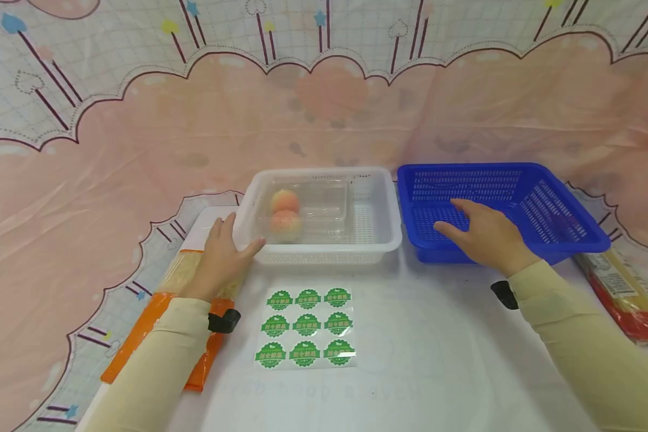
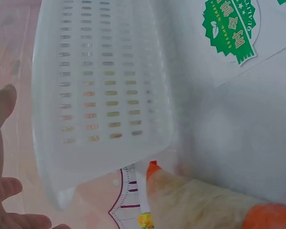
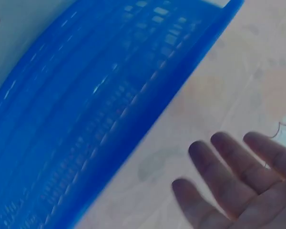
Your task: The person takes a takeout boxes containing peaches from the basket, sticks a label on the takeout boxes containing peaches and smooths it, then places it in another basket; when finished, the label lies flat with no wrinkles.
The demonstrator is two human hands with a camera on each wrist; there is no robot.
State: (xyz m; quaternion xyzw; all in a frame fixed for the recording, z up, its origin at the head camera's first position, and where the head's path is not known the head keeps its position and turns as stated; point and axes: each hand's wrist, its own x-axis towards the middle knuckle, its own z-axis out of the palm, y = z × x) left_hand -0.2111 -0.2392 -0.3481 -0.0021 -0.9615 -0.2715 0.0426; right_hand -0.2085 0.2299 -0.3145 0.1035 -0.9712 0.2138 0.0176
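Observation:
My left hand (image 1: 221,258) is beside the left front corner of a white plastic basket (image 1: 329,247), its fingers spread. In the left wrist view its thumb (image 2: 2,105) stands apart from the basket's rim. Inside the basket lie a clear plastic box (image 1: 324,204) and two peaches, one in front of the other (image 1: 285,227); whether the fruit is in the box or under it I cannot tell. Over the front of a blue slotted basket (image 1: 583,237) hovers my right hand (image 1: 491,237), holding nothing, fingers loosely extended. Its fingers (image 3: 224,181) appear apart from the blue rim in the right wrist view.
A sheet of round green stickers (image 1: 306,324) lies on the white table (image 1: 421,360) before the white basket. An orange-and-clear packet (image 1: 146,324) lies under my left forearm. A red and yellow packet (image 1: 621,288) is at the right, partly behind the blue basket. Patterned cloth (image 1: 221,120) covers the back.

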